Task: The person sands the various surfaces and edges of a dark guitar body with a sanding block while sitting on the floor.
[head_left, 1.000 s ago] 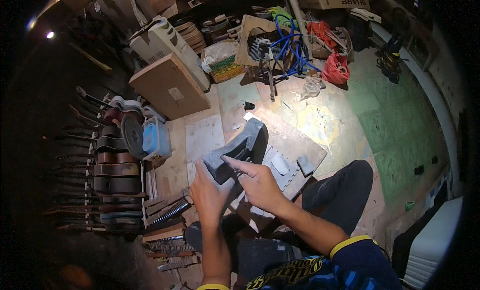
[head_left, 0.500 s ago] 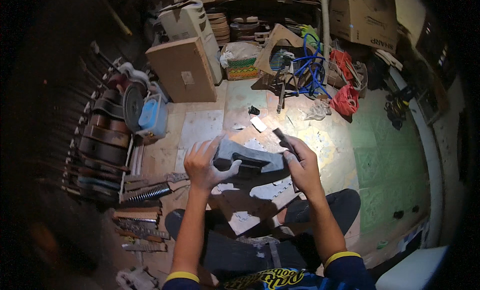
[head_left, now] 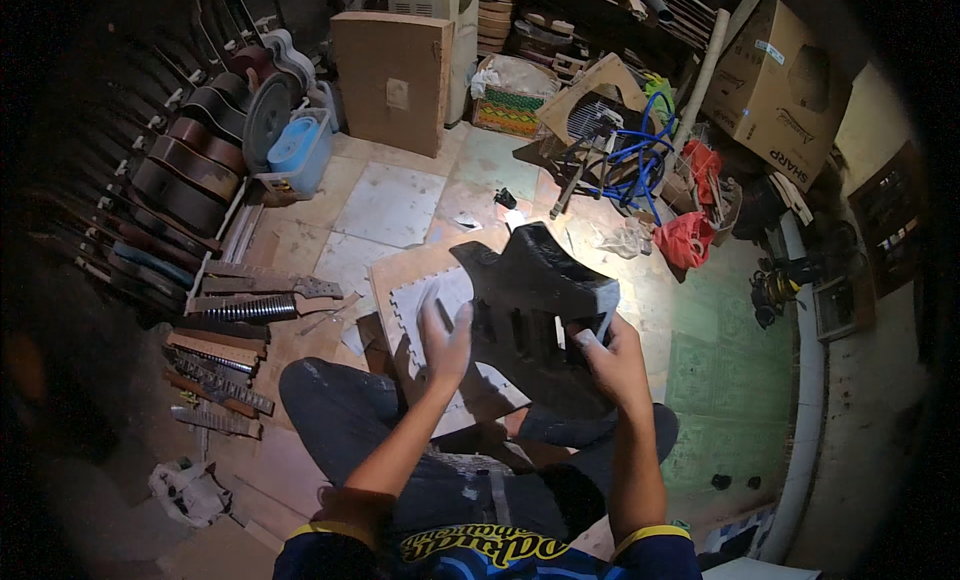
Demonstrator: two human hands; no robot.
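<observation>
1. Row of guitars (head_left: 190,185): upper left of the frame.
2. Dark, tilted guitar body (head_left: 538,325): frame centre.
3. Right hand (head_left: 614,358): grasping the body's right edge.
4. Left hand (head_left: 446,342): unclenched, fingers extended, beside the body's left edge; contact unclear.

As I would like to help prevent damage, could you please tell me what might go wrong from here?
1. The dark guitar body could tip or slip: the right hand grips one side, while the left hand is open beside the other.
2. If dropped, it might strike the board, which the white mat covers only partly.
3. The guitar necks lie near the bent left leg, which might nudge them.
</observation>
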